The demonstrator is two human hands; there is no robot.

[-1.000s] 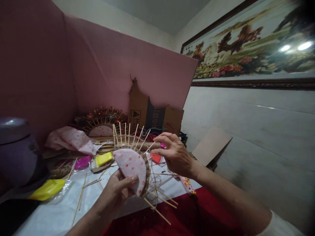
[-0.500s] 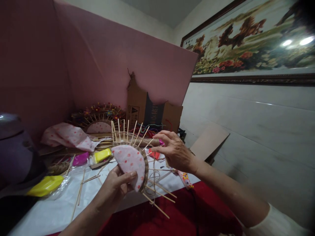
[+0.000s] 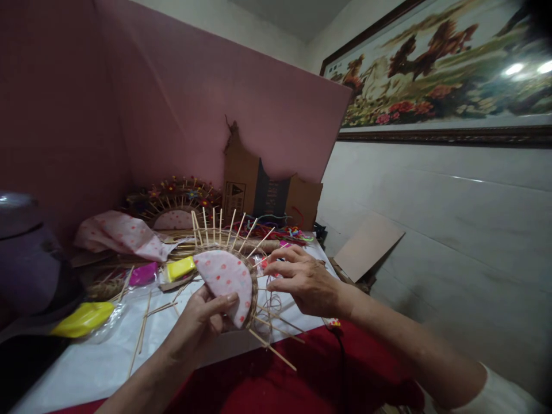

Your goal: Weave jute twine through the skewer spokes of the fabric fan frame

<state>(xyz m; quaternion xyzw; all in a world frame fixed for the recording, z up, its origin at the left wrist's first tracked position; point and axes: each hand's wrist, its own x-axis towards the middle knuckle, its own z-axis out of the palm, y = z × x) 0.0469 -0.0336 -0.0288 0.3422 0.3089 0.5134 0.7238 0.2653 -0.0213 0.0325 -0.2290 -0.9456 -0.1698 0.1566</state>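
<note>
My left hand (image 3: 207, 313) grips the lower edge of a half-round piece covered in white cloth with red dots (image 3: 226, 282), thumb on its face. Thin wooden sticks (image 3: 233, 227) fan out from its curved edge, which has a woven brown twine band (image 3: 253, 290). On the right side of the fan, my right hand (image 3: 304, 279) is closed with thumb and fingers together among the sticks. Thin brown twine (image 3: 272, 305) hangs in loose loops just below these fingertips and seems pinched there. The fingers partly hide the sticks behind them.
On the white-covered table (image 3: 116, 359) lie yellow packets (image 3: 86, 318), a purple packet (image 3: 144, 276), loose sticks (image 3: 142, 325) and a dotted cloth (image 3: 121, 233). Behind stand a similar finished-looking fan (image 3: 175, 218) and torn cardboard (image 3: 241, 178). A twine roll (image 3: 259, 246) lies beyond the piece.
My right hand has moved down along the fan's right side, with its fingers lower among the sticks. The held piece has shifted slightly left and up.
</note>
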